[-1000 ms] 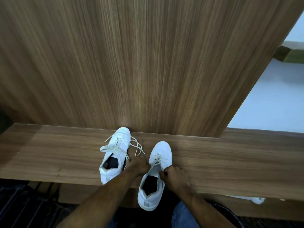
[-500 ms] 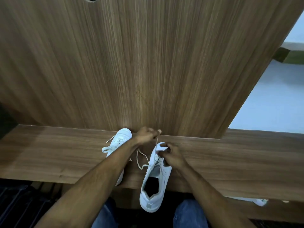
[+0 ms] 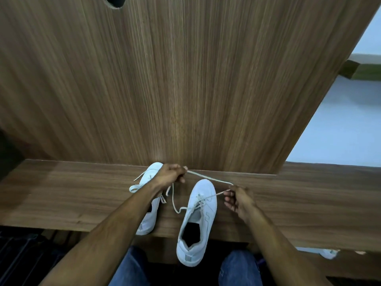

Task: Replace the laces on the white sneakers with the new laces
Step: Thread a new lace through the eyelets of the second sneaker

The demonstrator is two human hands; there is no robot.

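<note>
Two white sneakers lie on a wooden ledge (image 3: 61, 195). The right sneaker (image 3: 198, 219) points away from me, its heel hanging over the ledge's near edge. A cream lace (image 3: 208, 178) runs from its eyelets out to both hands. My left hand (image 3: 171, 174) grips one stretch of the lace above the shoe's toe. My right hand (image 3: 237, 198) pinches the lace to the right of the shoe, pulling it taut. The left sneaker (image 3: 148, 215) lies partly under my left forearm, its own lace (image 3: 134, 187) loose.
A tall wooden panel (image 3: 185, 79) rises right behind the ledge. White floor (image 3: 340, 131) shows at the right. Another white object (image 3: 327, 252) lies below the ledge at the lower right. My knees in blue jeans (image 3: 239, 267) are under the ledge's edge.
Both hands have moved from the sneaker's tongue outward. The left hand went up past the toe, the right hand swung out to the right, drawing the lace out of the eyelets.
</note>
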